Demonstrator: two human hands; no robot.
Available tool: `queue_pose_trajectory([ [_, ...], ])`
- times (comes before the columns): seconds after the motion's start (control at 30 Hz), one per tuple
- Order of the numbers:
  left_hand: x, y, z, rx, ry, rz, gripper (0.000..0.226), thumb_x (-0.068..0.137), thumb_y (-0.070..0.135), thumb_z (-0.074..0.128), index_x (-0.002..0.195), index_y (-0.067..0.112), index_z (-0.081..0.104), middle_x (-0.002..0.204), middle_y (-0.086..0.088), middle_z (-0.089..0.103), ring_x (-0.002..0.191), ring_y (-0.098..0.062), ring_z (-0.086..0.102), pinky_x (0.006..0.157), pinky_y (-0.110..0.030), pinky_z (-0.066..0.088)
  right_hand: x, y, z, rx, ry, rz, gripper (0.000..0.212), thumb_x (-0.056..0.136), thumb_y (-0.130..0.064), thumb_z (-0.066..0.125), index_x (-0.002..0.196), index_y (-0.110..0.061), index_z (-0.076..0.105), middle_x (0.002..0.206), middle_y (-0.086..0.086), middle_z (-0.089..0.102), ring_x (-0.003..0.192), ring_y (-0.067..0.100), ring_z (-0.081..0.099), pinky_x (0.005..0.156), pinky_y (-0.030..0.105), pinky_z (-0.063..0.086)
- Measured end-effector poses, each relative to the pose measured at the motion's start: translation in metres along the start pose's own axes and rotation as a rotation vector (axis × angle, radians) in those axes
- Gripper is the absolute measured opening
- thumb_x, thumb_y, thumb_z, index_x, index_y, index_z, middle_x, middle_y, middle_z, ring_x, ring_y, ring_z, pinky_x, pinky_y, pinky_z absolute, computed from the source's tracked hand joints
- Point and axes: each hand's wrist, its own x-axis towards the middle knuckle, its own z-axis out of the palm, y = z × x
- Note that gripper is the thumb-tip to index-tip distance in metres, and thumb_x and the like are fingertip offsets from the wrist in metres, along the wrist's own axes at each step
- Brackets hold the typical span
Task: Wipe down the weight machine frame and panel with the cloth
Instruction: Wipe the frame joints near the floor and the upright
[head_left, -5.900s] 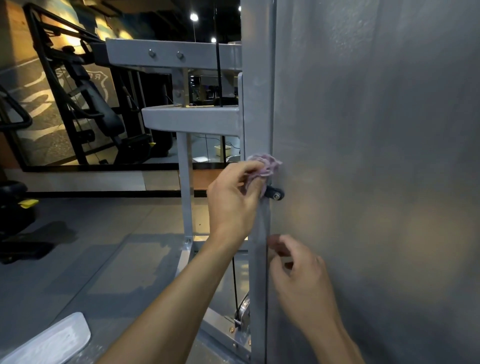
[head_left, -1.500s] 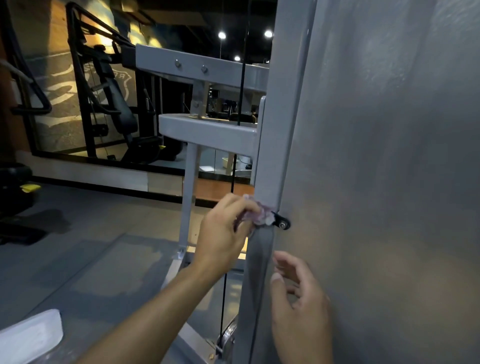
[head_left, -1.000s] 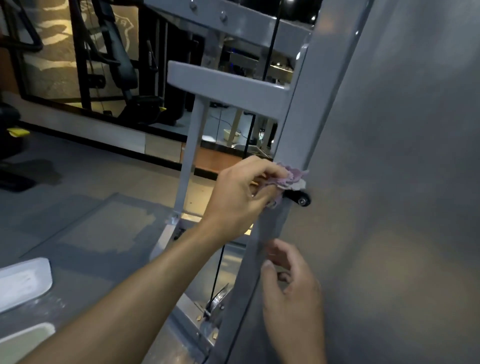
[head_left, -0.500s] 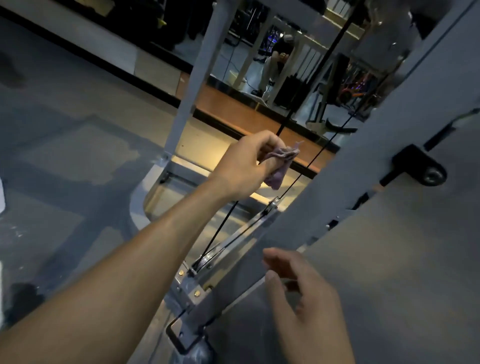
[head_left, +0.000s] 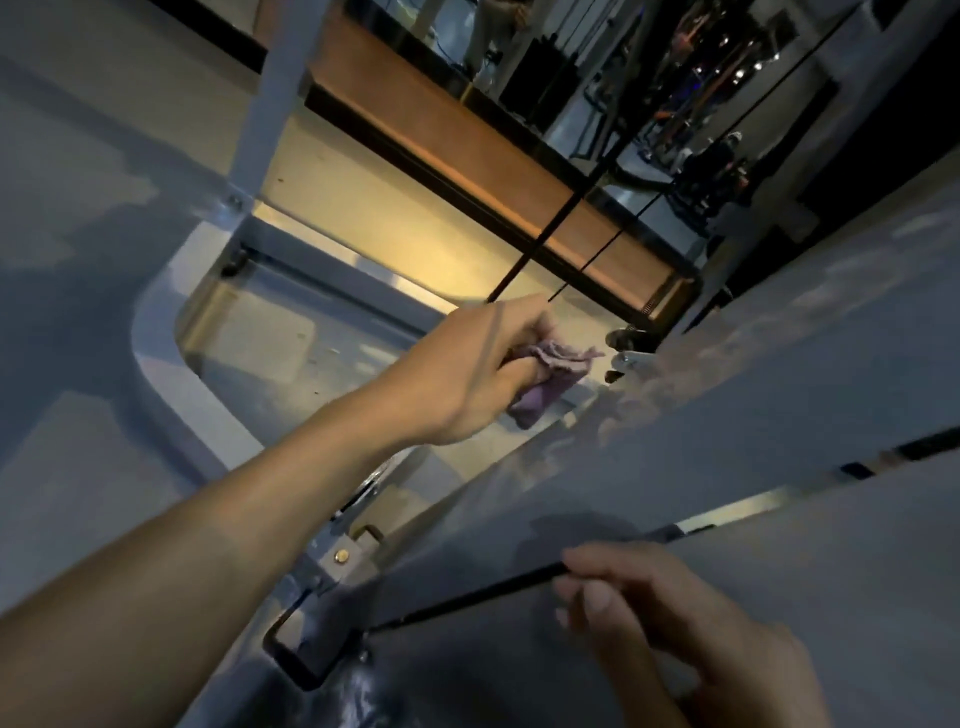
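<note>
A left hand (head_left: 470, 366) grips a crumpled purple cloth (head_left: 548, 382) beside the grey metal machine frame (head_left: 727, 374), while the right hand's (head_left: 691, 639) loosely curled fingers rest on the grey panel (head_left: 779, 597).

One head-worn camera, tilted hard and looking steeply down along the grey machine frame (head_left: 675, 415) toward the floor (head_left: 78, 260). It sits close, the panel (head_left: 779, 597) filling the right side, both forearms reaching in from below.
</note>
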Motion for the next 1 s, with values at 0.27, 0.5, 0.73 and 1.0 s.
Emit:
queue_pose_trajectory([
  [0.27, -0.026, -0.048, 0.022, -0.189, 0.002, -0.124, 0.010, 0.101, 0.013, 0.060, 0.103, 0.023, 0.059, 0.087, 0.002, 0.076, 0.087, -0.015, 0.073, 0.087, -0.047, 0.057, 0.004, -0.006, 0.008, -0.057, 0.051, 0.034, 0.017, 0.093, -0.051, 0.056, 0.102, -0.048, 0.070, 0.081, -0.030, 0.073, 0.070, -0.005, 0.073, 0.054, 0.027, 0.061],
  [0.5, -0.024, -0.055, 0.039, -0.244, 0.099, -0.229, 0.028, 0.086, 0.024, 0.056, 0.108, 0.026, 0.073, 0.103, 0.010, 0.077, 0.103, -0.010, 0.071, 0.093, -0.044, 0.056, 0.005, -0.008, 0.013, -0.034, 0.075, 0.023, 0.018, 0.087, -0.048, 0.058, 0.099, -0.048, 0.070, 0.076, -0.031, 0.072, 0.067, -0.007, 0.072, 0.056, 0.021, 0.059],
  [0.73, -0.032, -0.040, 0.037, -0.262, 0.075, -0.143, 0.019, 0.098, 0.017, 0.066, 0.111, 0.027, 0.077, 0.098, 0.010, 0.078, 0.094, -0.009, 0.071, 0.088, -0.036, 0.055, 0.002, -0.004, 0.015, -0.010, 0.074, 0.009, 0.017, 0.093, -0.033, 0.069, 0.099, -0.049, 0.070, 0.075, -0.029, 0.073, 0.068, -0.006, 0.072, 0.051, 0.022, 0.057],
  [1.0, -0.042, -0.030, 0.037, -0.254, 0.103, -0.074, 0.024, 0.098, 0.008, 0.065, 0.111, 0.025, 0.075, 0.105, 0.008, 0.072, 0.098, -0.008, 0.067, 0.090, -0.034, 0.050, 0.002, 0.001, 0.021, 0.045, 0.135, -0.026, 0.027, 0.087, -0.018, 0.065, 0.100, -0.040, 0.072, 0.076, -0.024, 0.075, 0.066, 0.000, 0.073, 0.060, 0.018, 0.058],
])
